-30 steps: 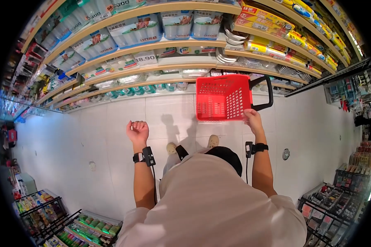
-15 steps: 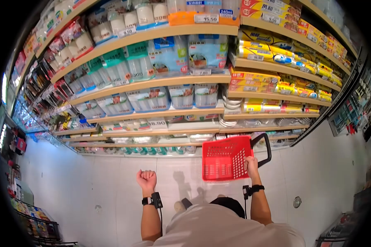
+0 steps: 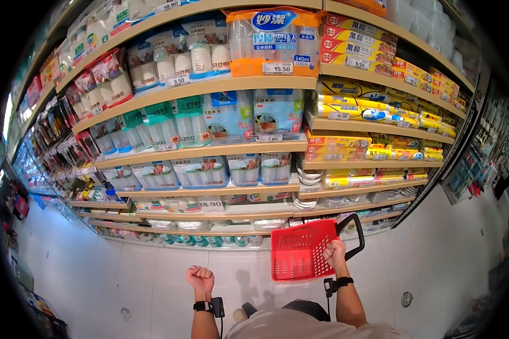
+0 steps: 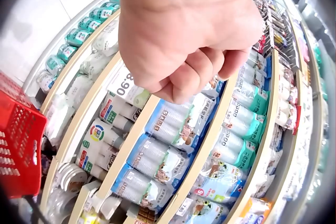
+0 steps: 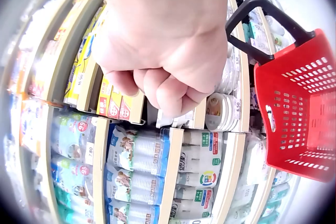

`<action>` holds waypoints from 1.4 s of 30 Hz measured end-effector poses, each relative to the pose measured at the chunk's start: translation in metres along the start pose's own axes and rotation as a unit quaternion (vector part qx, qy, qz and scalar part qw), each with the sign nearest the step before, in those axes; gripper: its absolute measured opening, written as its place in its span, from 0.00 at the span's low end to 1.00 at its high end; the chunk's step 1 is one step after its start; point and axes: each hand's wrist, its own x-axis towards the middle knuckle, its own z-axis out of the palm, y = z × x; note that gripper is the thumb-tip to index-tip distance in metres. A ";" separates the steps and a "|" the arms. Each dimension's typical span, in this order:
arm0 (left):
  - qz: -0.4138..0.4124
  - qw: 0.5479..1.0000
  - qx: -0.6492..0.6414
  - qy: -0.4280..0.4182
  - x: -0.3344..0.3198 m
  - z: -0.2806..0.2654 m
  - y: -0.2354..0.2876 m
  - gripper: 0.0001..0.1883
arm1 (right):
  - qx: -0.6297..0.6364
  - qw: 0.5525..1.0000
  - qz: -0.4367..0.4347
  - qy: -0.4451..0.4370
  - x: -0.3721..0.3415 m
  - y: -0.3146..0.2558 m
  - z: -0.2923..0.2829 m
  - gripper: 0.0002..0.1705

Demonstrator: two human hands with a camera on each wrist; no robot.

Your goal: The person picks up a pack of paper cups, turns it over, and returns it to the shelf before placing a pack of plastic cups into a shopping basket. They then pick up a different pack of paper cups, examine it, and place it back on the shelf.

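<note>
My left hand (image 3: pixel 200 278) is raised in front of the shelves, its fingers curled into a fist with nothing in them. Close up in the left wrist view, the same hand (image 4: pixel 184 40) covers part of the racks. On the other side, my right hand (image 3: pixel 335 254) is also a fist and overlaps the right wall of a red shopping basket (image 3: pixel 288 240) in the head view. The right wrist view shows this hand (image 5: pixel 163 66) apart from the basket (image 5: pixel 270 129). The basket's black handle (image 3: pixel 361 240) sticks out to the right. Nothing is in the basket's visible part.
Shelves ahead carry packs of clear plastic cups (image 3: pixel 201 172), an orange-trimmed cup pack (image 3: pixel 274 51), paper cups (image 3: pixel 209 56) and yellow wrap boxes (image 3: pixel 356 42). White bowls (image 3: pixel 308 179) sit low. The tiled floor (image 3: pixel 169 271) lies before them; another display (image 3: pixel 469 169) stands right.
The head view has tilted up, bringing more upper shelves into sight while hands and basket sit lower in frame. My left fingers have curled tighter. The basket stays by the shelves.
</note>
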 end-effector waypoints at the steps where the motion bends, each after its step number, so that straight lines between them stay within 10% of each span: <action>1: -0.004 1.000 -0.002 -0.028 0.000 -0.001 0.001 0.17 | 0.023 1.000 -0.004 -0.011 0.000 -0.001 -0.002 0.19; 7: 0.036 0.967 0.219 -0.127 -0.006 0.009 -0.008 0.17 | 0.004 0.999 -0.039 -0.017 -0.006 -0.011 -0.008 0.17; 10: 0.260 0.910 0.322 -0.024 -0.002 0.015 -0.022 0.17 | -0.061 0.990 -0.123 0.012 -0.007 -0.012 -0.010 0.17; 14: 0.355 0.746 0.556 -0.094 0.020 0.003 -0.012 0.15 | -0.315 0.908 -0.273 0.039 0.012 -0.004 -0.031 0.19; 15: 0.377 0.586 0.705 -0.133 0.021 0.009 -0.002 0.15 | -0.418 0.850 -0.318 0.030 0.003 -0.016 -0.017 0.18; 18: 0.403 0.344 0.842 -0.104 0.026 0.046 -0.017 0.14 | -0.623 0.663 -0.412 0.038 -0.012 -0.045 0.020 0.16; 23: 0.350 0.301 0.886 0.055 0.032 0.097 -0.028 0.13 | -0.702 0.598 -0.345 0.174 -0.006 -0.072 0.027 0.13; 25: 0.194 0.558 0.800 -0.107 0.059 0.082 -0.013 0.12 | -0.693 0.645 -0.307 0.101 -0.002 -0.091 0.015 0.14; 27: 0.026 0.821 0.515 -0.246 0.037 0.114 -0.024 0.13 | -0.570 0.806 -0.158 -0.020 0.005 -0.108 -0.013 0.15; 29: -0.050 0.942 0.179 -0.279 0.029 0.126 -0.038 0.15 | -0.227 0.967 -0.038 -0.105 -0.001 -0.123 -0.021 0.19; 31: -0.078 0.939 -0.116 -0.315 0.030 0.132 -0.052 0.17 | 0.077 0.982 -0.060 -0.163 0.015 -0.122 -0.053 0.19; 33: -0.052 0.936 -0.216 -0.272 0.036 0.136 -0.065 0.17 | 0.348 0.906 -0.112 -0.214 0.029 -0.126 -0.067 0.18; 36: 0.018 0.963 -0.217 -0.158 0.037 0.151 -0.089 0.17 | 0.487 0.857 -0.125 0.113 0.049 -0.140 -0.069 0.18; 39: 0.110 0.993 -0.024 -0.037 0.028 0.181 -0.114 0.16 | 0.362 0.886 -0.143 0.251 0.079 -0.141 -0.065 0.19; 40: 0.212 0.972 0.101 -0.015 0.033 0.183 -0.119 0.16 | 0.172 0.902 -0.270 0.290 0.085 -0.139 -0.063 0.19; 42: 0.395 0.853 0.340 0.035 0.044 0.182 -0.127 0.14 | -0.226 0.788 -0.474 0.322 0.092 -0.138 -0.048 0.19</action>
